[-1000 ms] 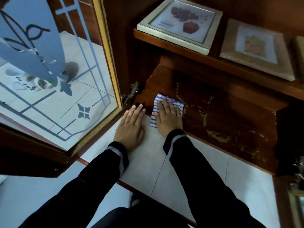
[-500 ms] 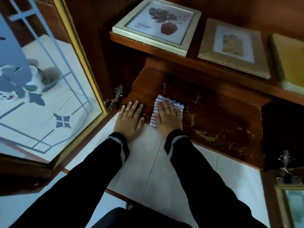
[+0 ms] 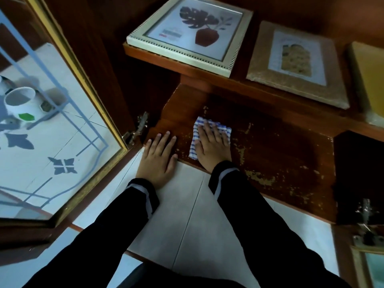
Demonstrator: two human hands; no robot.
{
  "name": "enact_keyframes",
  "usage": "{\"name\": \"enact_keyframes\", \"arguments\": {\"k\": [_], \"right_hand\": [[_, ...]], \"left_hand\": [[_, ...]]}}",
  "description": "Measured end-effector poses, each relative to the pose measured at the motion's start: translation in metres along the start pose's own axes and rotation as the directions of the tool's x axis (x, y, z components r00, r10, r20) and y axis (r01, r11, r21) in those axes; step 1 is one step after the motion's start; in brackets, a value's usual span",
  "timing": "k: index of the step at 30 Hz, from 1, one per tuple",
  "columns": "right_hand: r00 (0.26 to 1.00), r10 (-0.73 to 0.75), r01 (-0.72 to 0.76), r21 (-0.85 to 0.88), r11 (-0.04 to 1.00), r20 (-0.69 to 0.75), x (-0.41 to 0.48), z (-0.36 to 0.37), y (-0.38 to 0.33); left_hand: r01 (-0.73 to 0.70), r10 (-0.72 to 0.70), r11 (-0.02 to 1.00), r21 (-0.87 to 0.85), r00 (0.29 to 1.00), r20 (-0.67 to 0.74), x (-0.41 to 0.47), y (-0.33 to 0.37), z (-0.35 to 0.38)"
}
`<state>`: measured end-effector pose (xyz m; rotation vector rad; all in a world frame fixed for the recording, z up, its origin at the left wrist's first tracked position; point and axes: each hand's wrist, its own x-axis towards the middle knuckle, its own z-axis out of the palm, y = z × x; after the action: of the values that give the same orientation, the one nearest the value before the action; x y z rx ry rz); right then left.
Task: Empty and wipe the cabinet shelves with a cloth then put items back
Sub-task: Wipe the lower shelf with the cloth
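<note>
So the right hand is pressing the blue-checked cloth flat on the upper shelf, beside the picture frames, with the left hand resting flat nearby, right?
Not quite. The head view shows the right hand pressing the blue-checked cloth flat on the lower shelf, beneath the upper one that holds the picture frames. The left hand does rest flat nearby.

Blue-checked cloth (image 3: pixel 212 135) flat on worn shelf (image 3: pixel 280 154)

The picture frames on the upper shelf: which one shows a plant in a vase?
The white ribbed frame on the left: its print shows a dark leaf in a reddish vase. The tan frame beside it holds only a small yellowish picture.
</note>
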<state>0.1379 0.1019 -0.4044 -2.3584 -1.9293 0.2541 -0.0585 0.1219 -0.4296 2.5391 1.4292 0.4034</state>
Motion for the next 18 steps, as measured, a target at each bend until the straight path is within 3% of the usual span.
{"name": "enact_keyframes", "arguments": {"k": [3,10,18], "right_hand": [[0.998,-0.069,0.069,-0.021,0.997,-0.008,-0.003,-0.004,0.015],[0.989,0.132,-0.134,0.017,0.991,0.063,0.043,-0.011,0.009],[0.999,-0.039,0.039,-0.010,0.999,-0.016,0.001,0.001,0.010]], "left_hand": [[0.003,-0.003,1.000,-0.009,1.000,-0.009,0.000,0.000,0.000],[0.034,-0.034,0.999,-0.003,0.999,-0.009,0.000,-0.003,0.002],[0.032,-0.032,0.999,-0.005,0.999,-0.004,-0.001,-0.003,0.001]]}}
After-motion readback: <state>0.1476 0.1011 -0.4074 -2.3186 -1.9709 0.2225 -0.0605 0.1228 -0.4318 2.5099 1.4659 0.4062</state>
